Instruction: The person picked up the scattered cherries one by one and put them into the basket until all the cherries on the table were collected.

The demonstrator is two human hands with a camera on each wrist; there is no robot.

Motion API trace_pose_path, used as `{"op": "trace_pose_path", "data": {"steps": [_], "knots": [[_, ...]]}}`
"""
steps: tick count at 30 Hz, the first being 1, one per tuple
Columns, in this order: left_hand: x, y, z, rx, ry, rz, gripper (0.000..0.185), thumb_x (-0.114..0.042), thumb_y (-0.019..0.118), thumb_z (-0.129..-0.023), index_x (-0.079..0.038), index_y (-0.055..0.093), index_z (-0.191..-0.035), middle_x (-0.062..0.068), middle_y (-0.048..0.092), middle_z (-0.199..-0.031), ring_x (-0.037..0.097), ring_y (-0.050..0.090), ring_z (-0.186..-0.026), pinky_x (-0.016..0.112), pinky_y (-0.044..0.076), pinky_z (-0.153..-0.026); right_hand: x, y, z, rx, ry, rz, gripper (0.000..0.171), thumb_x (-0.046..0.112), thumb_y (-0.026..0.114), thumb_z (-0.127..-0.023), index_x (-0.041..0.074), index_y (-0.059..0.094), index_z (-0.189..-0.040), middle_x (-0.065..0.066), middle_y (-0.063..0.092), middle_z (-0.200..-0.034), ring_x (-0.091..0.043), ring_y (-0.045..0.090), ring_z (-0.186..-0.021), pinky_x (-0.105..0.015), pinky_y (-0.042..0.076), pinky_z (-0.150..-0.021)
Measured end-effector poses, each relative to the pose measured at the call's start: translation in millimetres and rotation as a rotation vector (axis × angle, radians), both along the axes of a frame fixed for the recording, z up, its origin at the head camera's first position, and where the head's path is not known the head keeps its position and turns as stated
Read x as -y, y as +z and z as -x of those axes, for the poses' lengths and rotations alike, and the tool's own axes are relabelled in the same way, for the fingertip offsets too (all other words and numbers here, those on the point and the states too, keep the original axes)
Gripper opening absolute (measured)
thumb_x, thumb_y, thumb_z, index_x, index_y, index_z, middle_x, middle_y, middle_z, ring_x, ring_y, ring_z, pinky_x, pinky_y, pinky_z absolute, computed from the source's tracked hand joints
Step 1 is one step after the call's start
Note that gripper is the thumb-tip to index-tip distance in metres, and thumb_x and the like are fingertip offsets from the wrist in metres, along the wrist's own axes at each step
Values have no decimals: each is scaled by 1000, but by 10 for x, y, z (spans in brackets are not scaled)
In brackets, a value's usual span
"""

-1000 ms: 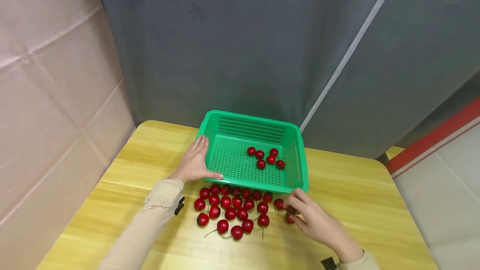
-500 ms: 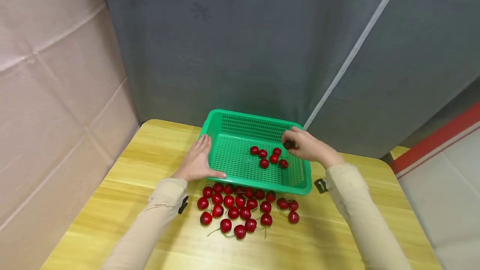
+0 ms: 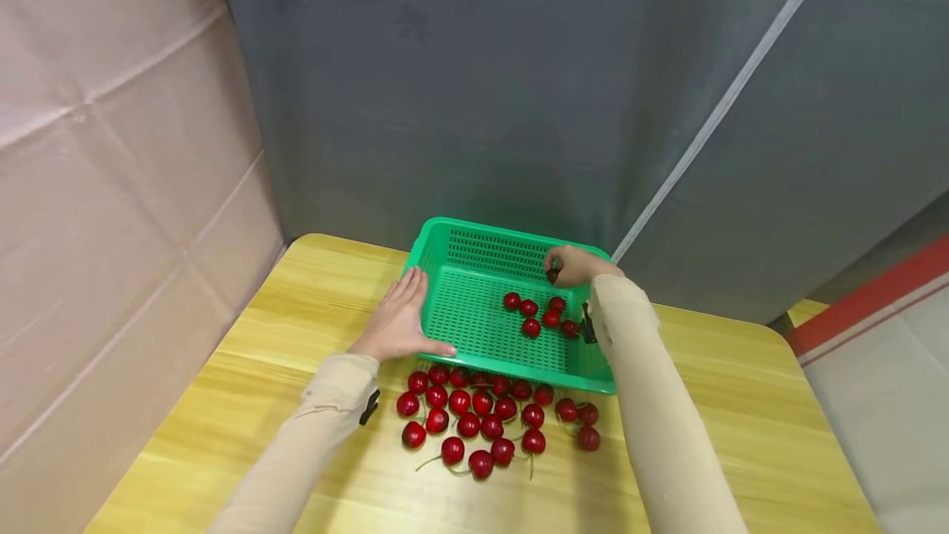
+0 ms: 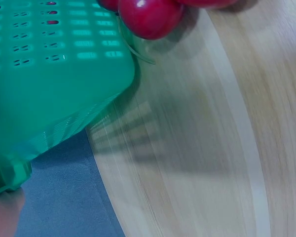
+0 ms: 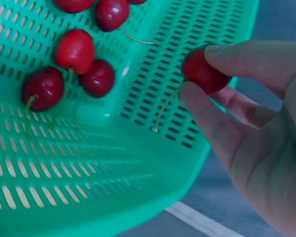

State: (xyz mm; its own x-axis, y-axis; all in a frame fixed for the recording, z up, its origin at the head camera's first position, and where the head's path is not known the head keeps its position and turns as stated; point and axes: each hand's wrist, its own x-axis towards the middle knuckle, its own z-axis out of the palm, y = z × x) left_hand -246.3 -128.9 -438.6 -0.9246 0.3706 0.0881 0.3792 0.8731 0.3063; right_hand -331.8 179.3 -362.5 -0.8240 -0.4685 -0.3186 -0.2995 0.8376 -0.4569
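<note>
A green perforated basket [image 3: 474,328] stands on the yellow wooden table [image 3: 741,427] with several red cherries [image 3: 530,326] in it. My right hand [image 3: 574,266] reaches over the basket's far right part and pinches a red cherry [image 5: 202,73] between thumb and finger, its stem hanging down. My left hand [image 3: 400,324] lies flat against the basket's left wall, thumb along the near rim. Several more cherries [image 3: 482,423] lie loose on the table in front of the basket. The left wrist view shows the basket corner [image 4: 64,94] and a cherry [image 4: 149,19].
A grey curtain [image 3: 519,89] hangs right behind the table, and a beige padded wall [image 3: 111,188] closes the left side. The table's rounded right edge drops to a floor with a red stripe [image 3: 867,295]. Bare wood lies to the right of the basket.
My right hand took a cherry from the right of the loose pile, lifted it over the basket and now holds it near the far wall. The left hand stayed put.
</note>
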Motion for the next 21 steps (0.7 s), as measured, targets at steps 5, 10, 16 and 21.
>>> {"op": "trace_pose_path", "data": {"steps": [5, 10, 16, 21], "knots": [[-23, -3, -21, -1, -6, -7, 132, -79, 60, -54, 4, 9, -143, 19, 5, -150, 28, 0, -139, 41, 6, -112, 15, -144, 54, 68, -111, -38, 39, -2, 48, -82, 0, 52, -121, -18, 44, -125, -19, 37, -72, -28, 31, -56], [-32, -9, -31, 11, -10, -17, 132, -80, 60, -54, 3, 8, -143, 17, 3, -150, 27, -1, -139, 40, 5, -113, 49, -284, 76, 106, -172, -60, 44, -4, 46, -81, 3, 52, -125, -20, 40, -135, -25, 40, -94, -29, 34, -58], [-26, -22, -29, -3, -16, -22, 131, -77, 62, -55, 4, 9, -143, 20, 6, -150, 29, 1, -139, 41, 6, -112, 60, -325, 51, 98, -146, -42, 45, -5, 49, -82, 3, 52, -126, -21, 40, -136, -31, 44, -113, -30, 46, -66], [-18, -12, -13, 3, -19, -17, 131, -76, 63, -55, 4, 8, -143, 20, 4, -150, 29, -1, -139, 41, 6, -112, 52, -175, -49, 24, -41, -3, 43, 1, 54, -86, 1, 49, -128, -20, 45, -132, -36, 43, -120, -42, 47, -86]]}}
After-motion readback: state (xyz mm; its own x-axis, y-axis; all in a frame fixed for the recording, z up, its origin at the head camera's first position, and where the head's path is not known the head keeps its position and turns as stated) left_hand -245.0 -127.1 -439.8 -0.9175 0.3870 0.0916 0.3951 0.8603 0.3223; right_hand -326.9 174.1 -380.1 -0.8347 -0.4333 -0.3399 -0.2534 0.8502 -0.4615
